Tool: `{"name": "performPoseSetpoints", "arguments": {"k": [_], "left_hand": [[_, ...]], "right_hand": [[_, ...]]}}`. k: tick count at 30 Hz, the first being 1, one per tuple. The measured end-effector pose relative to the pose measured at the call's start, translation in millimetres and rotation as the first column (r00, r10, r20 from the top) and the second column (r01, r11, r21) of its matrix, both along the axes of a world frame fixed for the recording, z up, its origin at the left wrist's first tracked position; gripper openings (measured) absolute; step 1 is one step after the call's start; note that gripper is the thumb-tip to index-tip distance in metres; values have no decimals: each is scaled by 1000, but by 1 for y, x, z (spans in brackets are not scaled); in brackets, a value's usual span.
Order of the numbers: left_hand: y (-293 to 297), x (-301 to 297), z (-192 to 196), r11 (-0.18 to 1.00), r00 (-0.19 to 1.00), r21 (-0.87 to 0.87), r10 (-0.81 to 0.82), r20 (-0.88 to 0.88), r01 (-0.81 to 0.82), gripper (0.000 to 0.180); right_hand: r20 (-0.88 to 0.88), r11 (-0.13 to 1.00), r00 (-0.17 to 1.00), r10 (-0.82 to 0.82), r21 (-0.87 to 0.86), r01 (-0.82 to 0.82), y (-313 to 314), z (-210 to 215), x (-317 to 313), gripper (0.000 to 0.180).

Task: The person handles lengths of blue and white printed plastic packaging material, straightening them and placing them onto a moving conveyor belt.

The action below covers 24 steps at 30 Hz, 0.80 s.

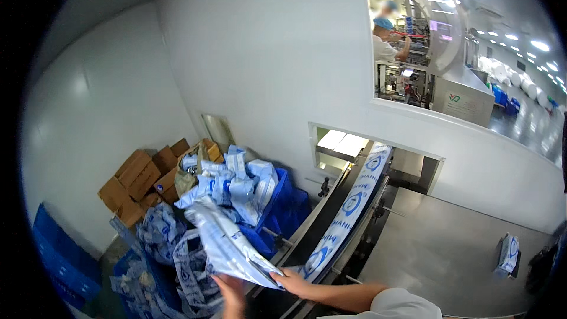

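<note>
Right hand (pixel 294 283)'s got the bag (pixel 227 245) pinched by its near end, long axis running up-left, left hand (pixel 231 293) right beside it, fingers loosely spread.

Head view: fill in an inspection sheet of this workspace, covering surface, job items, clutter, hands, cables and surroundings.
Surface: steel table at right, carrying a small printed pack; conveyor beside it.
Job items: shiny white-and-blue film in hand; blue-printed strip along the conveyor.
Clutter: blue crate heaped with packs; crumpled film at lower left; cardboard boxes by the wall.
Hands: right hand grips the film's near end; left hand is blurred beside it, contact unclear.
Cables: nothing seen near the hands.
Surroundings: white walls; a co-worker at machinery beyond the window.
</note>
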<state>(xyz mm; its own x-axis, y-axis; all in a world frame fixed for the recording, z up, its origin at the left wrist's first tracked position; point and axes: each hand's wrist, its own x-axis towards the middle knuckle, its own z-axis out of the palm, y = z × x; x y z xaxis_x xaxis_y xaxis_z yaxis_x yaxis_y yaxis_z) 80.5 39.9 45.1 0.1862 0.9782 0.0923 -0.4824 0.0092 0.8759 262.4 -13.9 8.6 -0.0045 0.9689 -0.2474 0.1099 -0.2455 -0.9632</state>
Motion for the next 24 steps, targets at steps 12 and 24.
{"name": "performPoseSetpoints", "arguments": {"k": [12,24], "left_hand": [[-111,39,-39,910,974,-409,-26,-224,-70,65],[-155,-75,-38,928,936,-238,220,-275,-288,42]], "right_hand": [[-43,855,998,35,518,-7,-73,25,-60,64],[801,533,581,148,430,-729,-79,49,-31,56]]}}
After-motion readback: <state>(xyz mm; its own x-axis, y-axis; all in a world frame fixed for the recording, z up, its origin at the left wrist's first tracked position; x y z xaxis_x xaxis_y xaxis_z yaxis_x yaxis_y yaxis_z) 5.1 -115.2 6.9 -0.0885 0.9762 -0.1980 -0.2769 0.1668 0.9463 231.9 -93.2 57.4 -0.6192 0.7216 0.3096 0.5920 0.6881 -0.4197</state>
